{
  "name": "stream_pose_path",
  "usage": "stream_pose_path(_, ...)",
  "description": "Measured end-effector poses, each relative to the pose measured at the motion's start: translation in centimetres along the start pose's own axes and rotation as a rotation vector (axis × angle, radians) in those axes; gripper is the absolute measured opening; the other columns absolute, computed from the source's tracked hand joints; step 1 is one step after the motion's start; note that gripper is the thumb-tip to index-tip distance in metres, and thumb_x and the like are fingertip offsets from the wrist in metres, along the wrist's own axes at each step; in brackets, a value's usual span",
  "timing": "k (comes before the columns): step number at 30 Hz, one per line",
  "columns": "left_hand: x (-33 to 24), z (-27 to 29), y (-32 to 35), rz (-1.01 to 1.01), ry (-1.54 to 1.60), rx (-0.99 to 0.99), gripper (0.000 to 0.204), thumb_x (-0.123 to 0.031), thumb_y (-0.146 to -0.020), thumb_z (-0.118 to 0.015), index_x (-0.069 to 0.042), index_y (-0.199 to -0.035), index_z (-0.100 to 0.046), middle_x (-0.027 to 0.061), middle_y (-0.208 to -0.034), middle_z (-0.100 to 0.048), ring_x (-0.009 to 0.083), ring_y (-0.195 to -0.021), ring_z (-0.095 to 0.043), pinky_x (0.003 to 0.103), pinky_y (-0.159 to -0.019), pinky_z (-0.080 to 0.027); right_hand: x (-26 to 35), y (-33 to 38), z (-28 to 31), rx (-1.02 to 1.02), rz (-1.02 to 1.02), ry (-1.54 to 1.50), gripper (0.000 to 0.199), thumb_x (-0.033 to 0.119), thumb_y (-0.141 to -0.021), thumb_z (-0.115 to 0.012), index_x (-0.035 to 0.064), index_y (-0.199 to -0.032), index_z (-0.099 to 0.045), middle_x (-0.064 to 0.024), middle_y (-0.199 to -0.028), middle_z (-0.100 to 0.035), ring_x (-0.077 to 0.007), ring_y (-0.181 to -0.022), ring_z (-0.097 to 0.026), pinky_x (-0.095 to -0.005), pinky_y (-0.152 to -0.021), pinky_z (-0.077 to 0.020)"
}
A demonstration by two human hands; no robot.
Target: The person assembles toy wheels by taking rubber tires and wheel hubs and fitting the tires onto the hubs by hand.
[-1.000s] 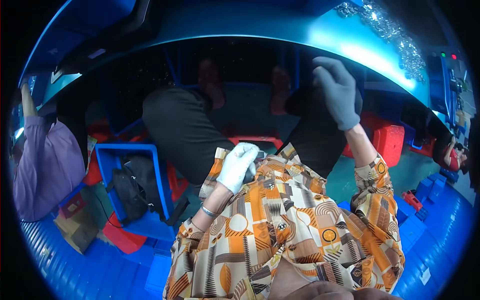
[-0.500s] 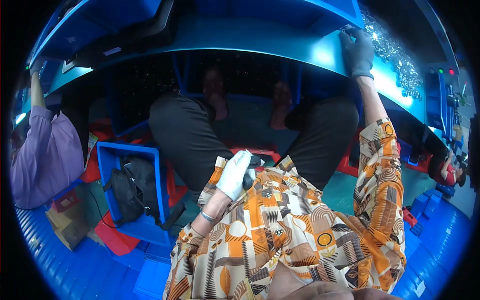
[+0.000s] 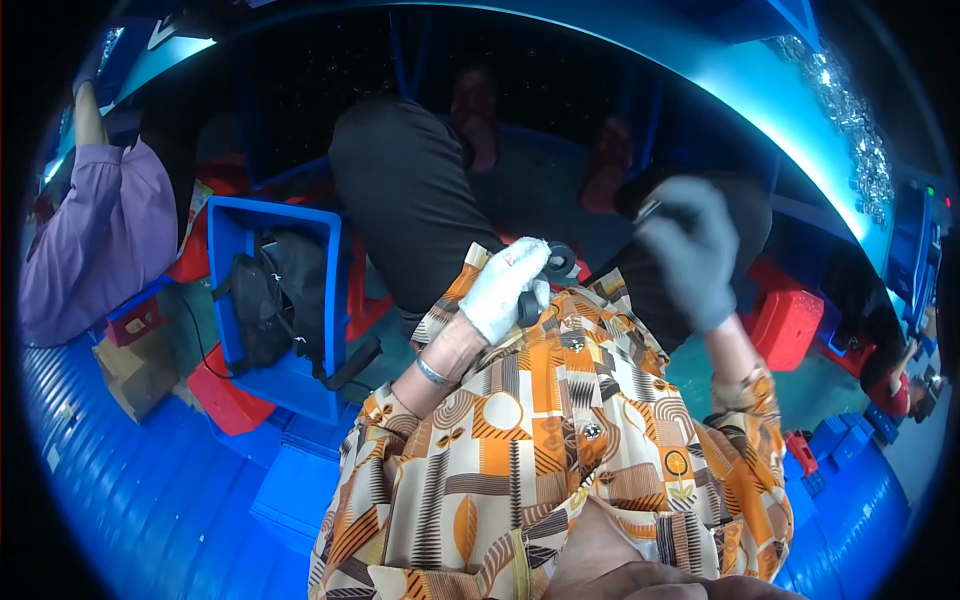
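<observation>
My left hand, in a white glove, is closed around a black part with a round, ring-like end that sticks out past the fingers. Below the fingers shows a dark piece; whether it belongs to the same part I cannot tell. To the right, over my right thigh, my right hand wears a grey glove and is smeared by motion. A small shiny piece shows between its pinched fingertips, too blurred to name. The two hands are apart.
A worktop edge curves across the far side, with a heap of small shiny pieces at its right. On my left stand a blue crate holding a black backpack, and a person in a purple sleeve. A red stool is at right.
My right hand has left the shiny heap on the worktop and come back toward my lap, now with a small shiny piece. My left hand has turned, showing more of the black part.
</observation>
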State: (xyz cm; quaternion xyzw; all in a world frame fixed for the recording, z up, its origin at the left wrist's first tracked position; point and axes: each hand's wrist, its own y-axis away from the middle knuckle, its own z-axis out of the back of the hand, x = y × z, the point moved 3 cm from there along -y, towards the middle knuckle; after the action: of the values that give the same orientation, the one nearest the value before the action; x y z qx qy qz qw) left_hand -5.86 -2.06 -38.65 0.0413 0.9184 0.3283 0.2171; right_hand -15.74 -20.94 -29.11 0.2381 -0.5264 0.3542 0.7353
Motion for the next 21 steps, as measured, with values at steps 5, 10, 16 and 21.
stream_pose_path(5,-1.0,-1.6,0.9,-0.069,-0.205,-0.066,0.017,-0.022,-0.096,-0.051,-0.007,-0.102,-0.055,-0.0005,-0.080,-0.056,0.0049,-0.055,-0.053,0.019,-0.049,-0.042,-1.5,4.3,-6.1,0.153,0.207,0.138,0.030,0.001,-0.069,-0.074,0.0051,-0.096,-0.062,-0.0095,-0.091,-0.057,-0.0218,-0.078,-0.059,-0.0302,-0.065,-0.0475)
stream_pose_path(10,-1.0,-2.1,1.2,-0.055,-0.395,-0.137,0.020,-0.022,-0.097,-0.047,-0.006,-0.106,-0.055,0.0005,-0.079,-0.056,0.0052,-0.050,-0.052,0.018,-0.047,-0.042,-2.4,5.2,-6.5,0.078,0.137,0.102,0.030,0.003,-0.068,-0.075,0.0049,-0.094,-0.061,-0.0094,-0.090,-0.057,-0.0236,-0.081,-0.058,-0.0303,-0.066,-0.0470)
stream_pose_path(16,-1.4,-1.8,1.4,-0.670,-1.264,0.016,0.030,-0.013,-0.089,-0.050,0.000,-0.115,-0.054,0.0154,-0.100,-0.058,0.0171,-0.061,-0.062,0.028,-0.060,-0.052,-1.7,5.2,-6.8,0.143,0.236,0.051,0.031,0.001,-0.067,-0.076,0.0030,-0.094,-0.061,-0.0130,-0.091,-0.057,-0.0294,-0.084,-0.057,-0.0346,-0.071,-0.0475)
stream_pose_path(21,-0.7,-2.3,1.0,-0.278,-0.919,0.015,0.029,-0.023,-0.098,-0.040,-0.003,-0.115,-0.053,0.0080,-0.083,-0.057,0.0119,-0.054,-0.058,0.027,-0.055,-0.049,-1.7,6.3,-6.3,0.147,0.257,0.080,0.031,-0.002,-0.069,-0.073,0.0023,-0.097,-0.059,-0.0141,-0.092,-0.054,-0.0281,-0.083,-0.056,-0.0334,-0.072,-0.0457)
